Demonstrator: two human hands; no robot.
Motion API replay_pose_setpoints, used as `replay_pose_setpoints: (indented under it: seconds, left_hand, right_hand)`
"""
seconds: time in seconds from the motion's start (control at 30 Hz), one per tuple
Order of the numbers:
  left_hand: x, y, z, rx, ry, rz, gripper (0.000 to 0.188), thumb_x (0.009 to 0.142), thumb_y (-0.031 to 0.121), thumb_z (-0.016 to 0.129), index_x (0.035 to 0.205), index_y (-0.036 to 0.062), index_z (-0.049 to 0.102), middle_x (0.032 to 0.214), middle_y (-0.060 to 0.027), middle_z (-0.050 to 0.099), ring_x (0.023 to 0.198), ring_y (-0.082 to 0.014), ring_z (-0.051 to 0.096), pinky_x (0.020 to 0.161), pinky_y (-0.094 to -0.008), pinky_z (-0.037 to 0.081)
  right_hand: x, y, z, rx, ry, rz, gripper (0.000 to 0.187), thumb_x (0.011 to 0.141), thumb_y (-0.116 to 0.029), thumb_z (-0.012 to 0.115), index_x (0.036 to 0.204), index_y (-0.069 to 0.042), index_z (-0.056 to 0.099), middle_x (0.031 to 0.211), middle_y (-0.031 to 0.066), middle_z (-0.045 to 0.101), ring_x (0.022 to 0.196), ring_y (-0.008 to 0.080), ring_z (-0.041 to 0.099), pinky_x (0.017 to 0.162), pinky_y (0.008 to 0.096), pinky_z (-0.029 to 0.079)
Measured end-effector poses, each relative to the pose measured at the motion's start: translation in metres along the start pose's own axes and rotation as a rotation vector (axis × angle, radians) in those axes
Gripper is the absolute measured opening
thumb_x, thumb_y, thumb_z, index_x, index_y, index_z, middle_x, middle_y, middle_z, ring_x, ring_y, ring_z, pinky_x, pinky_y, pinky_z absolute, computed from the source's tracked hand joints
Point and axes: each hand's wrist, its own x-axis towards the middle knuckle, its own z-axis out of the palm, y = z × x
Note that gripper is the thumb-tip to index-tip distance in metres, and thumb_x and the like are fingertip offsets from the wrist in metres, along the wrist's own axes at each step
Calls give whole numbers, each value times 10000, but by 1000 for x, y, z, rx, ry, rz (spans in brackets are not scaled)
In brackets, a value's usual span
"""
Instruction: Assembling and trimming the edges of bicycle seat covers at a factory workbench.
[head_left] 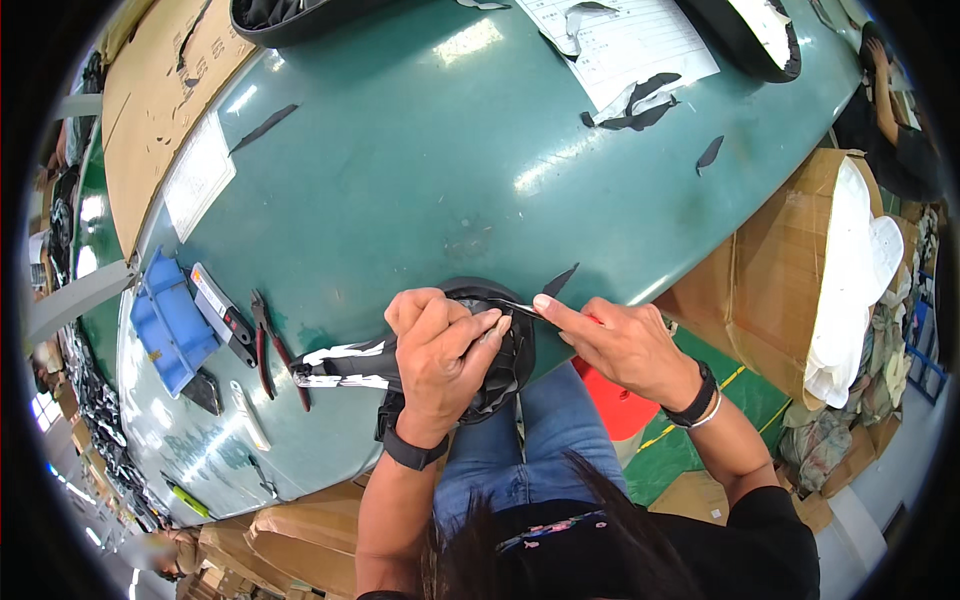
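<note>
My left hand grips a black rounded padded piece at the near edge of the green table, fingers curled over its top. My right hand holds a thin black-and-silver tool between thumb and forefinger, its tip lying on the piece's upper rim next to my left fingertips. Black-and-white straps run out from under my left hand to the left. Both wrists wear black bands.
Red-handled pliers, a box cutter and a blue plastic bin lie left of my hands. Paper sheets and black scraps sit at the far side. Open cardboard boxes with white fabric stand right. Another person is at the upper right.
</note>
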Motion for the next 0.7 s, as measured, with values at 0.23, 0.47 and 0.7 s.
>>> replay_pose_setpoints:
  seconds: [0.23,0.47,0.7]
  left_hand:
    - [-1,-3,-9,-143,24,-71,152,644,117,830,767,107,740,708,15,557,804,-206,507,741,-338,385]
    - [-5,-12,-14,-488,43,-163,170,641,111,837,787,84,755,686,13,575,797,-198,475,705,-327,388]
    - [-11,-20,-7,-966,366,-275,82,729,144,785,759,92,730,746,23,536,865,-204,463,837,-373,383]
  right_hand:
    - [-23,-26,12,-10,-26,141,651,843,-106,638,1449,-199,420,644,86,440,447,242,471,389,369,402]
    - [-49,-74,37,81,-7,367,675,847,-57,662,1437,17,343,809,167,569,605,328,560,501,399,472]
    - [-71,-106,66,192,179,499,690,853,-106,678,1450,-20,342,859,191,608,640,337,617,533,408,500]
